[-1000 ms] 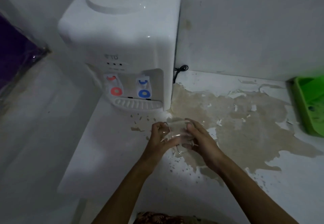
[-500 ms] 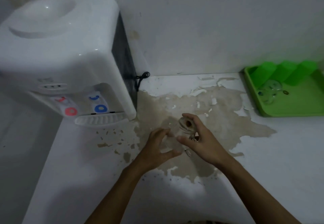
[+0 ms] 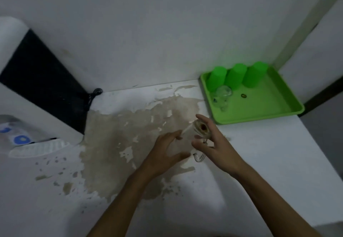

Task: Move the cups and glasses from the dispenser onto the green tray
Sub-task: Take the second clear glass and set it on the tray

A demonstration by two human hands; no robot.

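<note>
My right hand (image 3: 213,144) grips a clear glass mug (image 3: 201,129), tilted on its side with its base facing me and its handle hanging below. My left hand (image 3: 167,153) is just left of the mug, fingers spread, at most brushing its rim end. The green tray (image 3: 259,110) sits at the back right of the counter. On it stand three green cups (image 3: 235,76) upside down in a row, with a clear glass (image 3: 221,95) in front of them. The white water dispenser (image 3: 24,92) is at the far left.
The white counter (image 3: 241,190) has a large brown patch of peeled paint in the middle. A black cord (image 3: 93,93) lies coiled behind the dispenser by the wall. The counter's right edge drops off just past the tray.
Both hands carried the mug right, away from the dispenser and closer to the tray. My left hand has loosened off it, and my view has swung right.
</note>
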